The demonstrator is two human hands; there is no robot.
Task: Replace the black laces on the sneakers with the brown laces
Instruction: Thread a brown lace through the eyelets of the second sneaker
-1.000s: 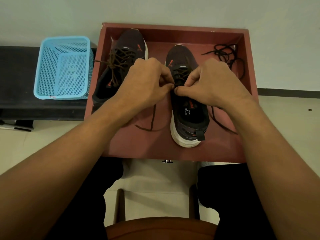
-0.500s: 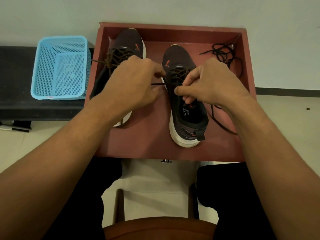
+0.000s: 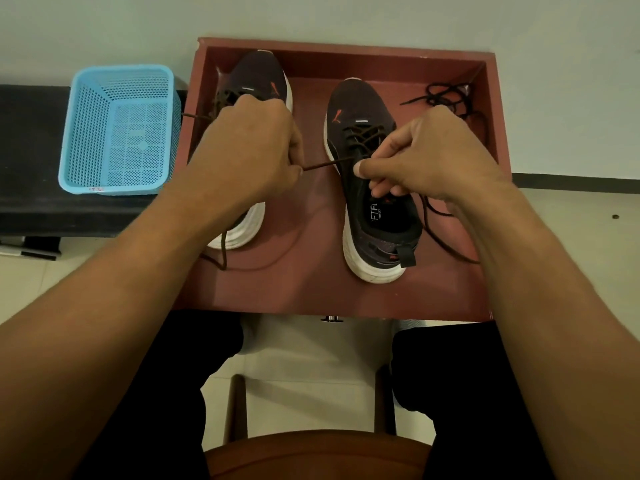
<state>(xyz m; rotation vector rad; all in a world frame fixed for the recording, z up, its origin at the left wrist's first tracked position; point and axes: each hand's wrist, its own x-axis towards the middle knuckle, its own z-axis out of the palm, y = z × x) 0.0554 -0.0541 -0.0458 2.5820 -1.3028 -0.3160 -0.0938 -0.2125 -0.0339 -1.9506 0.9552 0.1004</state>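
Brown lace point(image 3: 329, 164), a thin round cord, stretches taut from the knit right sneaker point(image 3: 375, 223) (white-soled, in the red box-shaped tray point(image 3: 346, 57)) into the gripping, fisted left hand point(image 3: 252, 150); the right hand point(image 3: 433, 161) pinches the sneaker's eyelet edge.

Left hand point(image 3: 252, 150) holds brown lace point(image 3: 329, 164) taut; right hand point(image 3: 433, 157) grips sneaker point(image 3: 358, 98).

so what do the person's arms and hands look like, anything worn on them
Both are bare. The left hand and right hand have no gloves, watch or visible rings, and no sleeves show on the left forearm or right forearm.
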